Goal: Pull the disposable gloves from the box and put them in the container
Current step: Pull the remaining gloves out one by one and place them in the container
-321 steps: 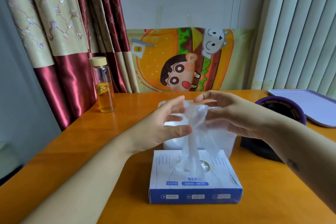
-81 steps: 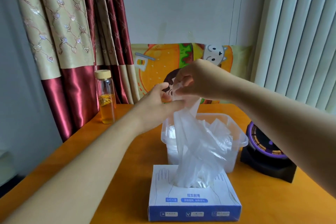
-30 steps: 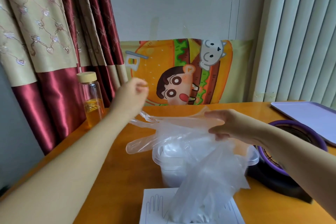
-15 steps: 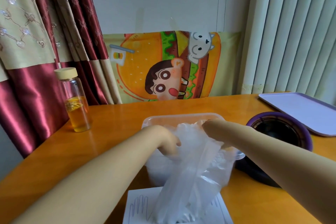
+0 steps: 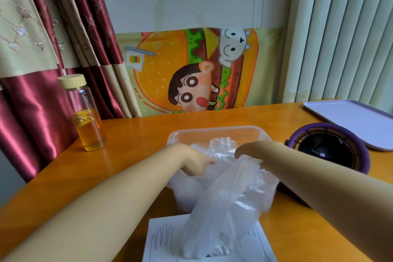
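Both hands reach into the clear rectangular plastic container [image 5: 214, 131] at the middle of the orange wooden table [image 5: 127, 155]. The left hand [image 5: 196, 161] and right hand [image 5: 249, 151] press down among crumpled translucent disposable gloves [image 5: 221, 144] inside it. Their fingers are buried in the plastic, so I cannot tell whether either hand grips anything. Nearer, a white cardboard glove box [image 5: 161, 238] lies at the bottom edge, with another thin glove [image 5: 223, 208] rising from its slot and draping against the container. A glass bottle of amber liquid [image 5: 88, 117] stands far left. A round purple-rimmed black device [image 5: 328, 149] sits right of the container, with a lavender tray [image 5: 350, 117] beyond it.
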Demonstrator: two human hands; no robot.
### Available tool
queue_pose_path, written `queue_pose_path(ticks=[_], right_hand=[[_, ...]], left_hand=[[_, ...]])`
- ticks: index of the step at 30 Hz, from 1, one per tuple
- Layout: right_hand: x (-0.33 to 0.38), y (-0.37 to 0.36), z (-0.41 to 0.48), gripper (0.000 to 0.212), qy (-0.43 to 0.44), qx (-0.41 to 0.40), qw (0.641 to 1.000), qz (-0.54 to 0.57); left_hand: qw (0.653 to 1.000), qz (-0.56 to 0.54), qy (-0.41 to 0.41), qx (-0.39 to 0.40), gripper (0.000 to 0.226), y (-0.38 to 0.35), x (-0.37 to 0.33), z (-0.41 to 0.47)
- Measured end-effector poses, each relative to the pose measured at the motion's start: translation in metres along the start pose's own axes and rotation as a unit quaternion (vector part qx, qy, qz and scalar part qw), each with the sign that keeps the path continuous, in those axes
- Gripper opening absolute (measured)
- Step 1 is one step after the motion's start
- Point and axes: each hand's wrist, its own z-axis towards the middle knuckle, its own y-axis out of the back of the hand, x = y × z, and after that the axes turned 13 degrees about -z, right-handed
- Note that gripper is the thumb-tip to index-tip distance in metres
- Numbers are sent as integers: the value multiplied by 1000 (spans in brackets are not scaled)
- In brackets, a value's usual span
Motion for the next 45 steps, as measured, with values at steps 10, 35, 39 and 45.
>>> queue_pose_path(ticks=[10,35,39,45], right_hand=[[-29,35,-114,48,73,-228,883,405],[57,7,-93,37,54,-176,950,252],[74,1,-92,36,83,-147,957,235],[96,-2,-87,50,114,-56,982,144]], left_hand=[[880,-294,-202,-313,8,-7,2,-118],[701,-435,-260,-502,15,-23,-3,-159],[669,-479,-265,-503,18,-26,-6,-155],[606,-530,-284,-520,24,-13,-6,-163]])
